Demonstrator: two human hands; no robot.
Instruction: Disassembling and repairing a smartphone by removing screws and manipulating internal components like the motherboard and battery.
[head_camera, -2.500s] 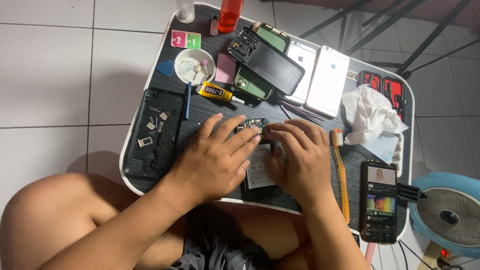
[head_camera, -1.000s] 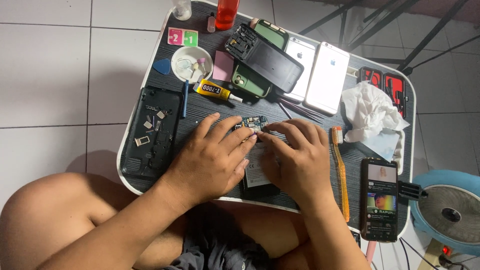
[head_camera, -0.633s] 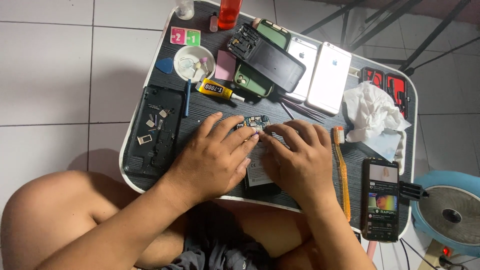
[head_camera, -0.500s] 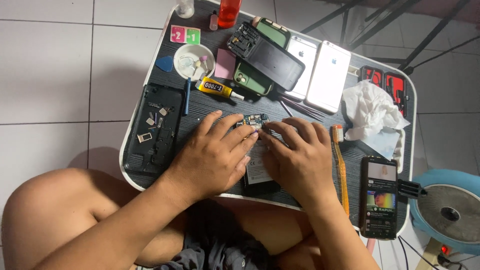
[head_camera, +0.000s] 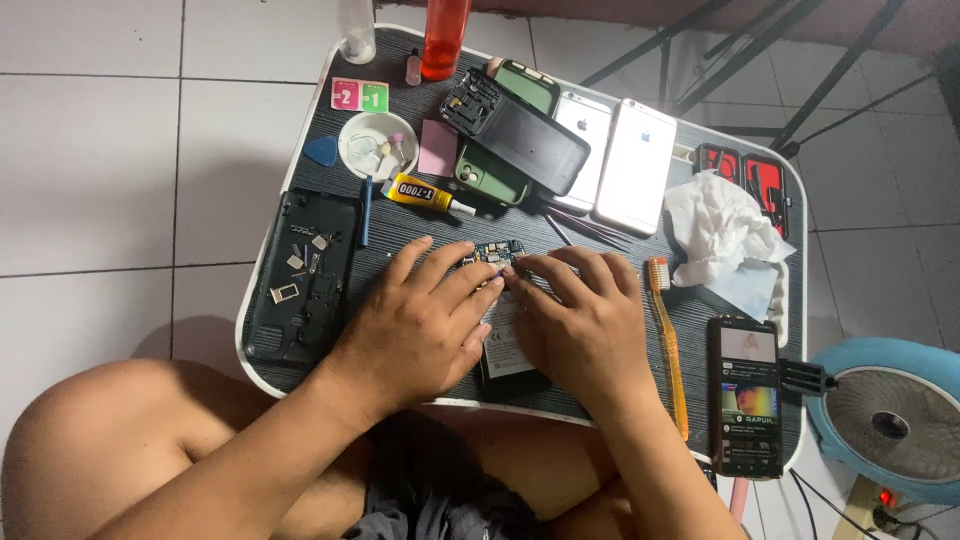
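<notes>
White floor tiles surround the small dark counter (head_camera: 300, 200) that sits over my crossed legs. My left hand (head_camera: 425, 325) lies flat and spread on an opened phone (head_camera: 505, 340), fingers loosely fanned, its fingertips touching the exposed circuit board (head_camera: 497, 251) at the phone's top end. My right hand (head_camera: 585, 330) rests just beside it, touching it, fingers curled down onto the same board; whether they pinch a tool or part I cannot tell. Left of my left hand lies a black phone frame (head_camera: 303, 275) with small loose parts on it. Beyond the fingertips sit a yellow glue tube (head_camera: 425, 193), a white dish (head_camera: 377, 145) and a blue pick (head_camera: 321, 151), with a stack of phones (head_camera: 530, 140) and a red bottle (head_camera: 444, 35) farther off. Right of my right hand lies an orange toothbrush (head_camera: 668, 340), then a lit phone (head_camera: 747, 395), with crumpled tissue (head_camera: 722, 225) above them. A blue fan (head_camera: 885, 420) stands off the counter's edge.
</notes>
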